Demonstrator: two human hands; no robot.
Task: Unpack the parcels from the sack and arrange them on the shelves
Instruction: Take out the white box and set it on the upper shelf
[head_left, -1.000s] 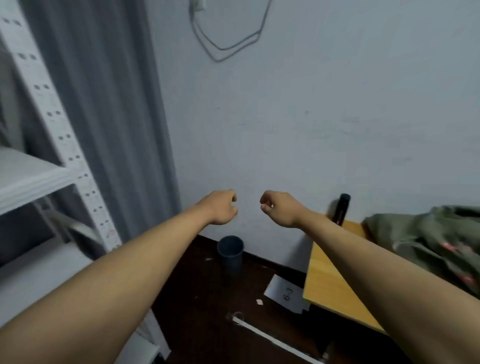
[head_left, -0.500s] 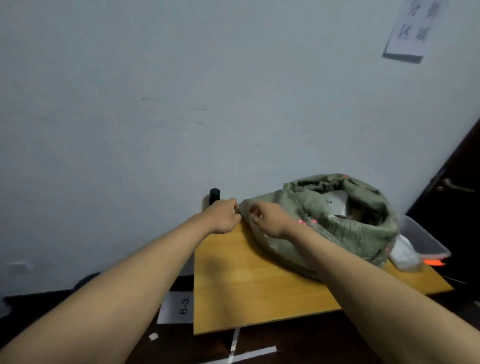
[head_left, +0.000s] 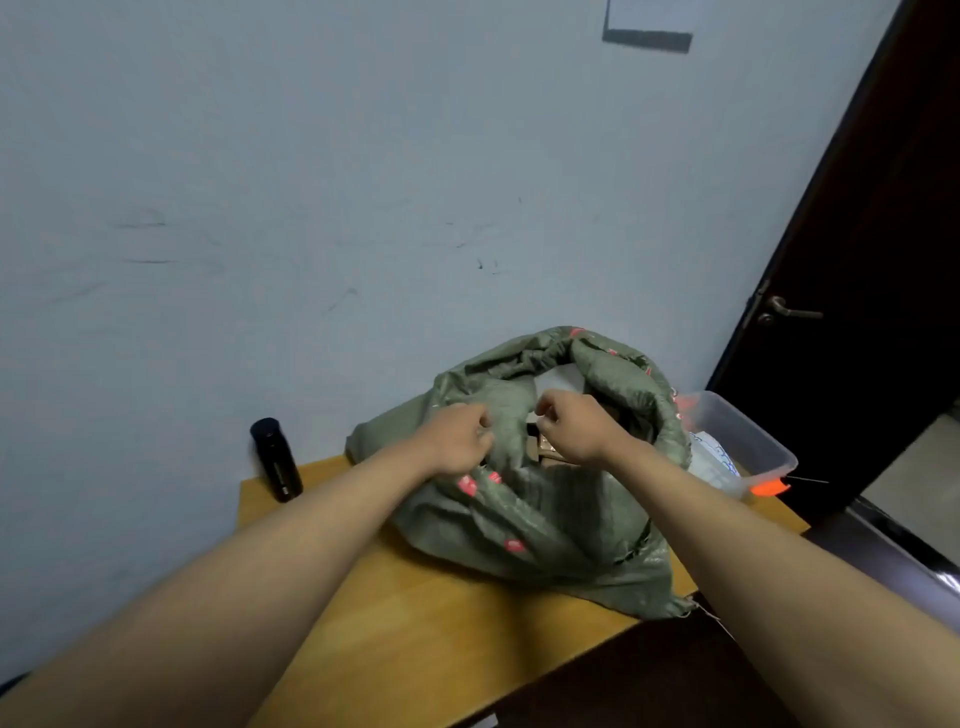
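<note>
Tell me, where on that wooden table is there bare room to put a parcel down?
The table is bare in front of the sack, toward its near edge, and between the sack and the black bottle. The right end is crowded by the plastic tub.

1. The view has swung from the shelving to the wooden table (head_left: 426, 613); the green sack (head_left: 545, 525) now sits centred.
2. The left hand (head_left: 457, 441) and right hand (head_left: 569, 428), curled, have moved from the sack's left edge to over its open mouth.

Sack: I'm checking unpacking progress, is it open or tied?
Open: the sack has its mouth rolled back, with parcels visible inside.
</note>
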